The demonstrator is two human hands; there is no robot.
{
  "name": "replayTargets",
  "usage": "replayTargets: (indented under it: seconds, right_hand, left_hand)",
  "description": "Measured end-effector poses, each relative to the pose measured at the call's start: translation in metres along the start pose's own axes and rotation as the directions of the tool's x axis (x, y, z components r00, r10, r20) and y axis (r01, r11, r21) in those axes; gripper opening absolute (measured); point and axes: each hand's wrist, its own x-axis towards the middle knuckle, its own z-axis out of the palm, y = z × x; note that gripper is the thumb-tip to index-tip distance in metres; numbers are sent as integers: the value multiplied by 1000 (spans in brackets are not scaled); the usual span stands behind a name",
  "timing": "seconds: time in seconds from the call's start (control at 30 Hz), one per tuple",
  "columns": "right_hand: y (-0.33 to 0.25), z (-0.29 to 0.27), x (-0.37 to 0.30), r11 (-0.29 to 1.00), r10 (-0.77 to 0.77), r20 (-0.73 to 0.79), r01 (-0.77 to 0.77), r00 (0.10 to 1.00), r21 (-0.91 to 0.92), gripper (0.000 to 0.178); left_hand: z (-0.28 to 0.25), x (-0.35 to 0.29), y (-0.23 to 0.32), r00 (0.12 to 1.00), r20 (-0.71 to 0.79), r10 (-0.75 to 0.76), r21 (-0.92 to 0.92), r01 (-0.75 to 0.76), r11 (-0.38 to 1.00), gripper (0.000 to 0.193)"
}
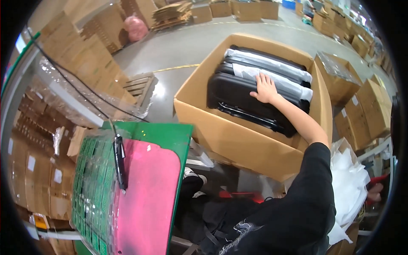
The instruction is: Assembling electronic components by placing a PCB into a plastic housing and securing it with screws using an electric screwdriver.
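Note:
My right hand (pixel 266 89) rests with its fingers spread on the top of the nearest black plastic part, beside a white wrap sheet. Several of these large black plastic parts (pixel 250 98) stand on edge, side by side, in a big open cardboard box (pixel 238 138). White sheets (pixel 272 75) lie between them. A black frame-like edge shows low on the near side of the closest part. My right arm stretches across the box's near right rim. My left hand is out of sight.
A green-topped bench (pixel 183 146) at left carries a pink mat (pixel 148 199) and clear plastic trays (pixel 95 178). Above it a black power screwdriver (pixel 119 163) hangs by a cord. White sheets (pixel 346 182) are bunched at right. Cartons (pixel 367 110) stand right; a wooden pallet (pixel 139 87) lies beyond the bench.

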Motion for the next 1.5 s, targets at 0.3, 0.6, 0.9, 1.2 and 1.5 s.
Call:
replayTargets:
  seconds: [0.3, 0.6, 0.9, 1.2, 1.5]
  right_hand:
    - [-16, -28, -12, 978, 18, 240, -67, 971, 199, 78]
    - [-64, -200, -21, 901, -150, 67, 108, 986, 420, 69]
    - [-110, -407, -88, 122, -35, -233, 235, 972, 964, 44]
    - [-250, -328, -106, -39, -993, -114, 796, 39, 604, 108]
    - [-349, -195, -153, -474, -860, -35, 773, -509, 422, 86]
  left_hand:
    - [242, -178, 78, 753, 657, -34, 473, -377, 796, 27]
    - [294, -418, 145, 8, 999, 49, -46, 519, 853, 13]
    - [327, -542, 201, -134, 879, 457, -367, 423, 829, 111]
    - [255, -429, 171, 103, 662, -742, 219, 921, 323, 81]
    - [191, -312, 181, 222, 668, -711, 698, 144, 701, 63]
